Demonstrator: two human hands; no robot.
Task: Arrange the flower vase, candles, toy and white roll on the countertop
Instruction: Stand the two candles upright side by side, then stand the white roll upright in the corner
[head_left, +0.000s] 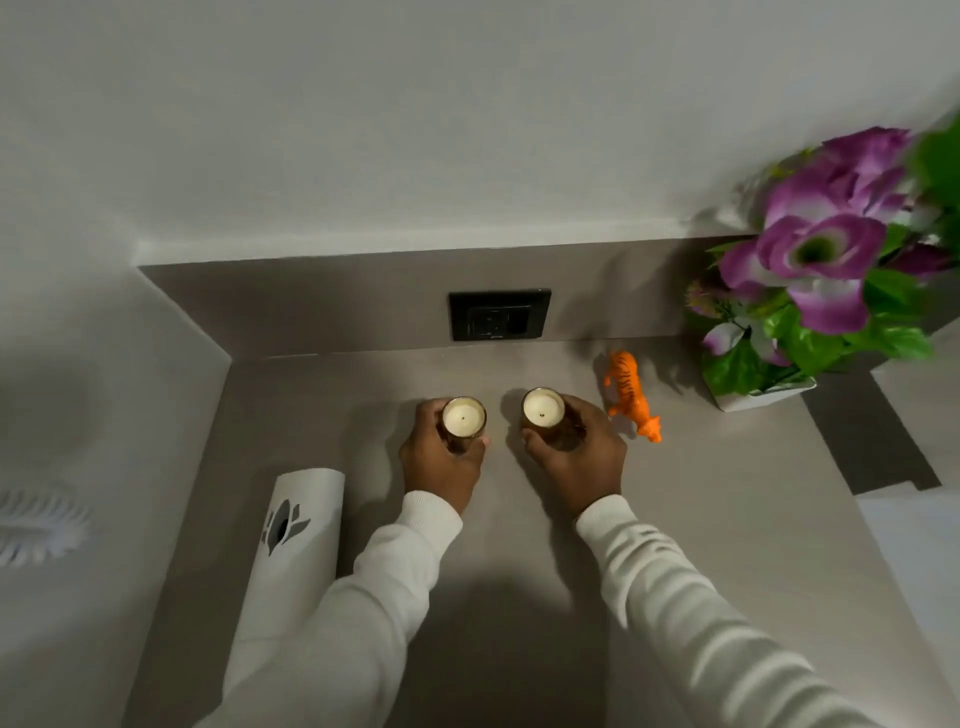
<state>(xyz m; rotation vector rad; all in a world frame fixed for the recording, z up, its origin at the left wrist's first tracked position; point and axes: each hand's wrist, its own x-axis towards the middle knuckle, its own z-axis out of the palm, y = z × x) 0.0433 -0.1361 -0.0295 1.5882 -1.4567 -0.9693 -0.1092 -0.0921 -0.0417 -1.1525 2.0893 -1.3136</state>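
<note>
A grey-brown countertop (519, 519) fills a corner, closed by a low backsplash of the same tone and pale walls above. A black socket plate (500, 314) sits in the backsplash, straight behind the hands.

At the counter's middle, a person in white ribbed sleeves grips two glass candles side by side with a clear gap between them. The left hand (441, 462) has its fingers wrapped around the left candle (464, 420); the right hand (576, 457) is clasped the same way around the right candle (543, 410). Both wicks are unlit, and whether the glasses rest on the counter or are just lifted cannot be told.

Just right of the right hand an orange tiger toy (631, 395) stands on the surface. Farther right, near the back, a white vase (763, 397) holds purple flowers and green leaves; the bouquet runs off the right edge and its upper leaves are blurred.

The white roll (291, 566), printed with a dark emblem, lies on the counter left of the left arm, its near end hidden behind the sleeve. At far left, a white ridged object (41, 525) on the side wall is cut off and too blurred to identify. A dark strip at the right, beyond the vase, is likewise unclear.
</note>
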